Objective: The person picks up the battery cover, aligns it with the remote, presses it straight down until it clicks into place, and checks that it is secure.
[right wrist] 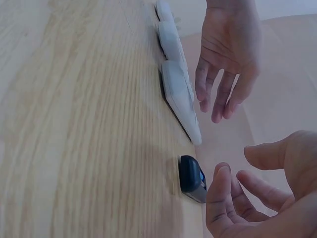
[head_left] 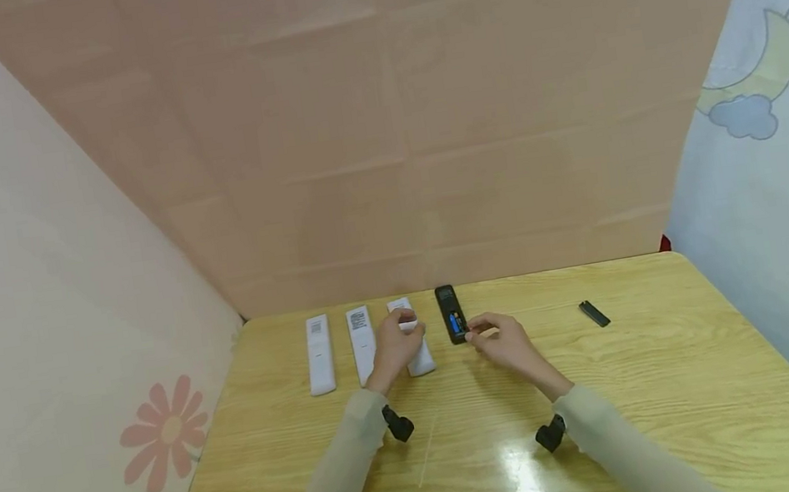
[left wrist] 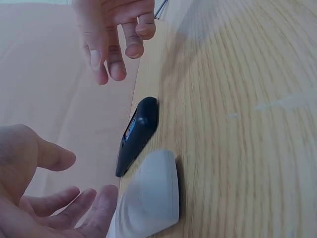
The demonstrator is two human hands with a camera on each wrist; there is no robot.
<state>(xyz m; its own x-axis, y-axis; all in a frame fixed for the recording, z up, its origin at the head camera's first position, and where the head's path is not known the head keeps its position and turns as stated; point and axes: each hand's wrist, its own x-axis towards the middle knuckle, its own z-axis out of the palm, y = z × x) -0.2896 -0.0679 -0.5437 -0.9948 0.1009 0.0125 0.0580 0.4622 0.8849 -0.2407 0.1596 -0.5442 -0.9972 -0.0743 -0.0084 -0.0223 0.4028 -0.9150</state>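
Note:
A black remote control lies on the table with its battery compartment uncovered, a blue battery showing inside. Beside its lower right edge is my right hand, fingers loosely bent and nothing held between them. My left hand hovers over the nearest white remote control and partly hides it in the head view. Seen from the left wrist, the left thumb and fingers are apart, with no object between them. The white remote lies just below that hand.
Two more white remotes, one at the far left and one in the middle, lie in the same row. A small black battery cover rests to the right. A tan sheet stands along the table's back edge.

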